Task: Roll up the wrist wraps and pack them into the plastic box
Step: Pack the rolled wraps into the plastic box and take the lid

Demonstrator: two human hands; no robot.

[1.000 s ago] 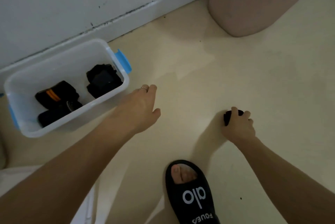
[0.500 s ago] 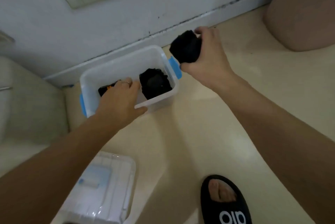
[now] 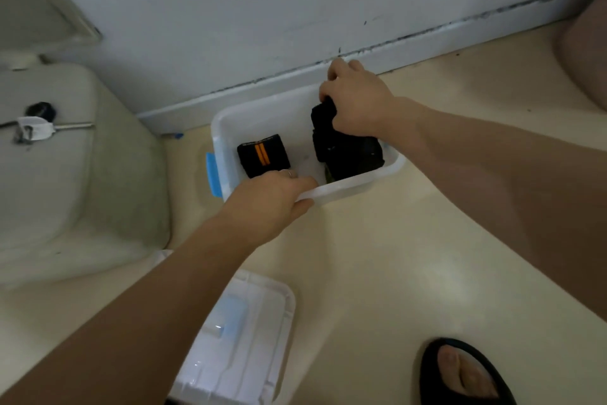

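Inside translucent plastic box (image 3: 345,189), black rolled wraps (image 3: 348,155)

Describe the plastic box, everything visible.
The translucent white rectangular plastic box sits open on the cream floor by the baseboard, a blue latch on its left end. Inside lie a black rolled wrap with orange stripes and more black wraps. The left hand grips its near rim; the right hand pushes a black rolled wrap in.

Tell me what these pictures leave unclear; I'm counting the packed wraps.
- Head view: the right hand covers part of the black roll it grips.
- The left hand on the plastic box rim hides the near corner behind the orange-striped wrap.
- Dark wraps merge; their number is unclear.
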